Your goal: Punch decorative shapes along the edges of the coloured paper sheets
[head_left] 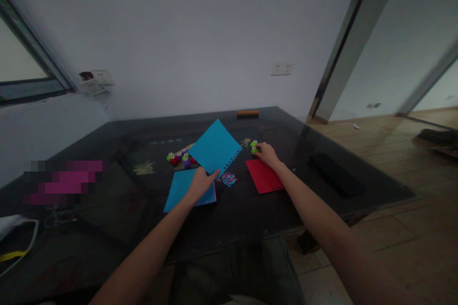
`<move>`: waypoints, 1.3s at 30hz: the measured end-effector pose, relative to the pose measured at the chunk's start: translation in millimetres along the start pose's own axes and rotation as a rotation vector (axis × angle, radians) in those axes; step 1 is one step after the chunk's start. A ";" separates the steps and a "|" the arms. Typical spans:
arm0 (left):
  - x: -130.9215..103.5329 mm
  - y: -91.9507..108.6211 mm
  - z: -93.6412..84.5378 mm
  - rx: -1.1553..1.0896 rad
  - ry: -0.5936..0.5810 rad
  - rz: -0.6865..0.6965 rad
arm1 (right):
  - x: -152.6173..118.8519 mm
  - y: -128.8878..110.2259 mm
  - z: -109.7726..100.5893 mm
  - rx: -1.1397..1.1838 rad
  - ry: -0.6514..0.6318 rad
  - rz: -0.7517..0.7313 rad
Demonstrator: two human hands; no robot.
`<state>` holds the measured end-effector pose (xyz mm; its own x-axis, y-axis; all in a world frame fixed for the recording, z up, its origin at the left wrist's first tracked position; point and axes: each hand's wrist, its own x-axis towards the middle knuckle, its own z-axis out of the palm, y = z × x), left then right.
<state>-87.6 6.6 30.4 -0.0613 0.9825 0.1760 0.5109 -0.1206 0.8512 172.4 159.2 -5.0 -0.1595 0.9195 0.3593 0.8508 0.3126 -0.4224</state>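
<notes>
My left hand (204, 182) pinches a blue sheet of paper (216, 145) by its lower corner, with the thumb on top. A row of small holes runs along the sheet's right edge. Under that hand lies a stack of blue paper (179, 188). My right hand (268, 154) has its fingers closed on a small green big-eyed figure (254, 150) at the top edge of a red sheet (261, 177), which also has holes along its near edge. Between the hands is a pile of pink and blue paper dots (229, 179). Several coloured big-eyed figures (186, 159) stand left of the raised sheet.
The dark table (236, 228) meets the wall at the back. A brown block (247, 114) lies near its far edge, a long black case (336, 175) at the right. On the left are a pixelated pink thing (69, 182) and a white cable (30, 238).
</notes>
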 end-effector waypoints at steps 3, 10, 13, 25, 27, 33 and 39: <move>1.2 -0.9 -1.4 -0.007 0.005 0.022 | -0.8 0.4 -1.0 0.012 0.006 -0.003; 5.3 -4.8 -4.3 0.052 0.060 -0.001 | -2.4 -1.1 -9.5 0.049 -0.010 0.022; 5.8 -6.8 -4.1 0.005 0.069 -0.045 | -1.8 -2.0 -18.2 0.119 0.038 0.026; 2.6 0.1 -6.8 0.044 -0.108 0.050 | -19.8 -58.6 -31.8 1.025 -0.236 0.108; 2.3 0.1 -7.0 0.006 -0.177 0.073 | -21.4 -59.9 -28.5 1.059 -0.231 0.141; 4.0 -0.7 -7.7 -0.156 -0.221 0.091 | -19.6 -55.5 -22.4 1.137 -0.212 0.202; 12.1 -8.5 -12.4 -0.175 0.011 0.022 | -21.6 -58.4 -24.9 1.173 -0.209 0.217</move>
<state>-103.3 17.7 31.4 -0.0616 0.9778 0.2005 0.3553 -0.1662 0.9198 138.6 115.1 32.7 -0.2396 0.9665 0.0922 -0.0838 0.0740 -0.9937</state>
